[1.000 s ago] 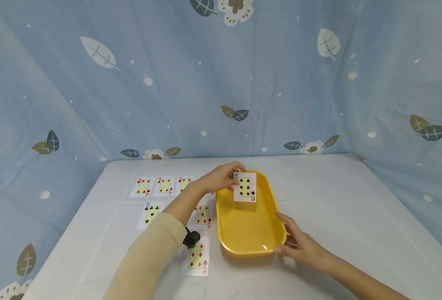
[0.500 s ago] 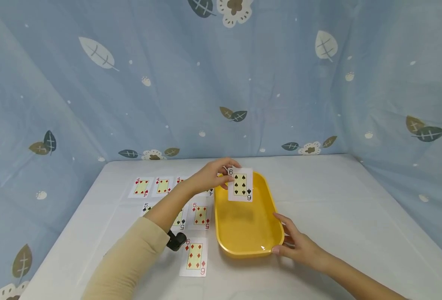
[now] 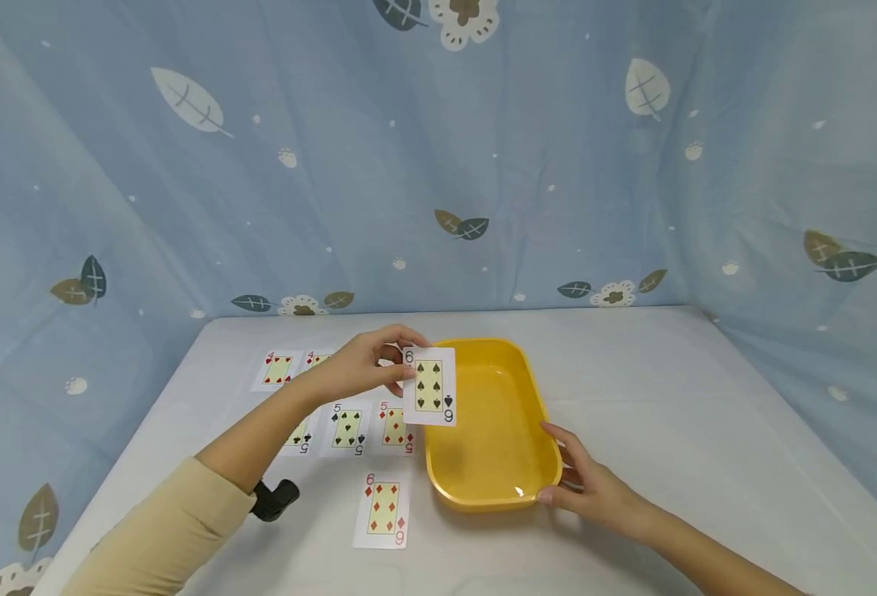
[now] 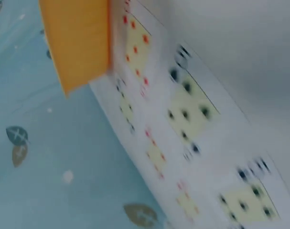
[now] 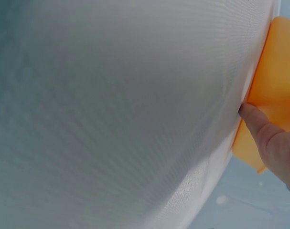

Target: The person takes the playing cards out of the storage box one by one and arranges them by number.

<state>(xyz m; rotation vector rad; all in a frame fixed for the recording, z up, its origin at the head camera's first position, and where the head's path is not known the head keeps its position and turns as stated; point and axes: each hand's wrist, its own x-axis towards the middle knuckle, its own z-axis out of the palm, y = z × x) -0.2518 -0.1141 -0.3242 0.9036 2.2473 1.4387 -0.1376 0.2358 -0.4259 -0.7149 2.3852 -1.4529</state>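
Note:
My left hand (image 3: pixel 364 362) pinches a six of spades playing card (image 3: pixel 429 389), face up, above the left edge of a yellow tray (image 3: pixel 491 455). The left wrist view shows neither this hand nor that card. At the tray's near right corner my right hand (image 3: pixel 595 488) holds the outside, fingers along the right wall and thumb at the front. One digit of the right hand (image 5: pixel 271 140) touches the yellow wall in the right wrist view. On the table left of the tray lie a six of diamonds (image 3: pixel 382 511), a five of diamonds (image 3: pixel 395 428) and a five of spades (image 3: pixel 347 429).
Farther back is a row of fours, with the four of hearts (image 3: pixel 278 370) at its left end; my left arm covers part of the rows. A black wrist device (image 3: pixel 275 500) sits by the left sleeve. Behind the white table (image 3: pixel 617 381) hangs a blue patterned cloth (image 3: pixel 558 165).
My left hand has moved left with the six of spades, from over the tray to its left edge. The five of spades has come into view. The right hand stays at the tray's corner.

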